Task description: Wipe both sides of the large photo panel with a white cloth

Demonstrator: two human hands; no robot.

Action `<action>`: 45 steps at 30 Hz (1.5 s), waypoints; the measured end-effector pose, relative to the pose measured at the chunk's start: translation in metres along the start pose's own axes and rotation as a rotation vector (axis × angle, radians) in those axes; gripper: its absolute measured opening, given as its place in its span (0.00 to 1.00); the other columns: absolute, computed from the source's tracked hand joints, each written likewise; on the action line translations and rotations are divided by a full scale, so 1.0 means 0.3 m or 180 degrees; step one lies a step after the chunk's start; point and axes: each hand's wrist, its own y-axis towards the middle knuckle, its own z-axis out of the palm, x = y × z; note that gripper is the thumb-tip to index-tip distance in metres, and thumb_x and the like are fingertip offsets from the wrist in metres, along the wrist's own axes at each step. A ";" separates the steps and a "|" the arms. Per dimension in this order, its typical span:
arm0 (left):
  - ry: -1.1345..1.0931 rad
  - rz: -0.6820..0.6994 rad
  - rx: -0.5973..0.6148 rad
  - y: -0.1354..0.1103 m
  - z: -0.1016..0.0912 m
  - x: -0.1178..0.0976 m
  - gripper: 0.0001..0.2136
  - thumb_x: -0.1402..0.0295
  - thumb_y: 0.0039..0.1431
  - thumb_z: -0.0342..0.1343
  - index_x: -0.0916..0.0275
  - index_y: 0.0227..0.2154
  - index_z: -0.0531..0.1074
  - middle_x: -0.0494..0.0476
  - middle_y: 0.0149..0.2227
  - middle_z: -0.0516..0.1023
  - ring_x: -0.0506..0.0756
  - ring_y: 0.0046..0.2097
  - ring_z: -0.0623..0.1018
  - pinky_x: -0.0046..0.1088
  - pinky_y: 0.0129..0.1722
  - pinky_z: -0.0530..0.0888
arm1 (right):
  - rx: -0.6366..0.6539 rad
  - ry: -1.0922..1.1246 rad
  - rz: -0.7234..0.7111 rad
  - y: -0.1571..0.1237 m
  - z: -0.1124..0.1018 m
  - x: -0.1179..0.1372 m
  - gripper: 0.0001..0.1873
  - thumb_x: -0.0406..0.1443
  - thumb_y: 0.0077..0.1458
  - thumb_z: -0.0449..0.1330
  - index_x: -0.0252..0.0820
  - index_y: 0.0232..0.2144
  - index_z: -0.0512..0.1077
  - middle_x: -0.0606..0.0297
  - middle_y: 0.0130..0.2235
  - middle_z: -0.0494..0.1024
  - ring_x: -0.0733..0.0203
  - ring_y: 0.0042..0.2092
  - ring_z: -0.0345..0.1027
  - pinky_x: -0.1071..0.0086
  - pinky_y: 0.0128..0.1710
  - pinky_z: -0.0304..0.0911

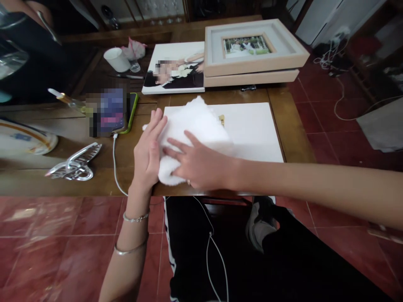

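A white fluffy cloth (pixel 201 121) is spread over the left part of a flat white panel (pixel 255 130), which has a small gold-coloured mark partly under the cloth. My right hand (pixel 201 163) reaches across from the right and presses on the cloth, its fingers spread apart. At the panel's left edge, my left hand (pixel 147 151) stands with its fingers stretched out, touching the cloth's side. The cloth hides the panel's left edge, so whether my left hand touches the panel itself I cannot tell.
Behind the panel lie a photo print (pixel 179 69) and stacked pale wooden frames (pixel 252 63). To the left are a phone (pixel 116 113) with a white cable (pixel 116 167), a clear hair claw clip (pixel 75 163) and a white cup (pixel 117 59). The wooden table's (pixel 296 138) front edge is close to my lap.
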 end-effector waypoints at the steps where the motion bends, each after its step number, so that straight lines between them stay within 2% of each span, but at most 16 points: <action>1: 0.0021 0.0001 -0.0072 -0.001 0.001 0.002 0.25 0.49 0.78 0.36 0.47 0.66 0.68 0.47 0.72 0.64 0.61 0.74 0.61 0.47 0.74 0.59 | -0.0036 -0.0020 -0.0158 -0.018 0.000 0.022 0.19 0.31 0.65 0.55 0.41 0.54 0.79 0.43 0.69 0.64 0.33 0.73 0.49 0.29 0.68 0.45; 4: 0.0027 -0.0139 -0.0127 -0.005 0.005 0.011 0.29 0.47 0.78 0.33 0.56 0.65 0.69 0.51 0.71 0.66 0.61 0.73 0.63 0.48 0.74 0.60 | -0.0046 -0.0024 -0.0401 -0.081 -0.010 0.070 0.18 0.31 0.63 0.57 0.43 0.51 0.81 0.44 0.67 0.68 0.33 0.72 0.54 0.31 0.66 0.51; 8: 0.0055 -0.0361 -0.0002 -0.010 0.009 0.021 0.30 0.49 0.78 0.34 0.63 0.62 0.72 0.58 0.66 0.73 0.61 0.68 0.71 0.46 0.70 0.68 | 0.0223 0.0201 -0.0451 -0.157 -0.049 0.088 0.14 0.33 0.61 0.60 0.43 0.46 0.82 0.46 0.67 0.69 0.36 0.72 0.55 0.33 0.67 0.53; 11: 0.0365 -0.0451 0.0142 -0.007 0.013 0.022 0.24 0.53 0.78 0.42 0.62 0.58 0.76 0.60 0.60 0.79 0.60 0.63 0.78 0.45 0.65 0.74 | 0.0444 0.0465 -0.0157 -0.193 -0.082 0.060 0.13 0.34 0.61 0.60 0.40 0.45 0.81 0.48 0.66 0.71 0.43 0.71 0.57 0.39 0.69 0.53; 15: 0.0374 -0.0467 0.0255 0.001 0.020 0.021 0.16 0.61 0.74 0.51 0.59 0.54 0.79 0.58 0.58 0.80 0.61 0.63 0.77 0.46 0.66 0.73 | 0.0419 0.0295 0.0491 -0.197 -0.106 -0.037 0.14 0.31 0.60 0.57 0.40 0.45 0.79 0.49 0.57 0.79 0.46 0.63 0.68 0.45 0.66 0.58; 17: 0.0347 -0.0451 0.0228 0.003 0.022 0.022 0.15 0.63 0.73 0.53 0.59 0.54 0.80 0.57 0.58 0.81 0.61 0.63 0.78 0.46 0.66 0.73 | 0.0384 0.0052 0.0847 -0.175 -0.108 -0.098 0.16 0.30 0.60 0.55 0.39 0.46 0.78 0.48 0.56 0.78 0.45 0.56 0.73 0.47 0.61 0.61; 20: 0.0331 -0.0407 0.0236 0.005 0.023 0.026 0.14 0.65 0.71 0.54 0.58 0.52 0.81 0.56 0.57 0.81 0.61 0.62 0.78 0.46 0.66 0.74 | 0.0312 0.0011 0.1206 -0.109 -0.107 -0.176 0.16 0.29 0.60 0.53 0.38 0.46 0.77 0.48 0.55 0.77 0.46 0.48 0.74 0.53 0.52 0.64; 22: 0.0364 -0.0386 0.0256 0.004 0.021 0.030 0.13 0.66 0.71 0.55 0.60 0.51 0.81 0.57 0.57 0.81 0.61 0.61 0.79 0.46 0.65 0.74 | 0.0210 0.0132 0.1205 -0.049 -0.105 -0.210 0.16 0.31 0.62 0.52 0.38 0.47 0.76 0.48 0.54 0.77 0.46 0.48 0.73 0.55 0.50 0.63; 28: 0.0534 -0.0444 0.0226 -0.003 0.014 0.040 0.13 0.67 0.70 0.55 0.63 0.49 0.82 0.60 0.53 0.84 0.62 0.57 0.82 0.44 0.61 0.78 | -0.0031 0.0229 0.0761 0.119 -0.093 -0.252 0.16 0.31 0.65 0.51 0.36 0.50 0.75 0.47 0.57 0.76 0.44 0.54 0.72 0.55 0.55 0.60; 33: 0.0335 -0.0442 0.0253 -0.001 0.017 0.037 0.13 0.68 0.70 0.56 0.61 0.51 0.82 0.60 0.56 0.82 0.61 0.61 0.79 0.45 0.65 0.74 | -0.0072 0.0405 0.1183 0.149 -0.113 -0.286 0.14 0.34 0.63 0.54 0.38 0.47 0.76 0.47 0.53 0.77 0.44 0.49 0.74 0.60 0.43 0.63; 37: 0.0238 -0.0461 0.0257 -0.002 0.017 0.034 0.13 0.68 0.70 0.56 0.61 0.51 0.81 0.61 0.57 0.81 0.61 0.62 0.78 0.47 0.67 0.73 | -0.0041 0.0505 0.1551 0.068 -0.142 -0.327 0.13 0.37 0.64 0.53 0.41 0.44 0.75 0.48 0.50 0.78 0.46 0.46 0.74 0.63 0.39 0.61; 41: 0.0244 -0.0529 0.0280 -0.002 0.015 0.027 0.13 0.67 0.70 0.55 0.59 0.52 0.81 0.58 0.58 0.80 0.60 0.63 0.78 0.48 0.68 0.71 | -0.0044 0.0529 0.1833 -0.103 -0.137 -0.373 0.12 0.39 0.66 0.53 0.39 0.39 0.74 0.48 0.45 0.79 0.45 0.50 0.71 0.61 0.43 0.62; 45: 0.0239 -0.0548 0.0271 0.002 0.016 0.023 0.13 0.66 0.70 0.55 0.57 0.51 0.81 0.56 0.58 0.81 0.60 0.63 0.78 0.48 0.69 0.71 | -0.0277 0.0415 0.2208 -0.286 -0.081 -0.417 0.22 0.45 0.69 0.48 0.35 0.36 0.73 0.48 0.44 0.80 0.46 0.52 0.72 0.58 0.48 0.64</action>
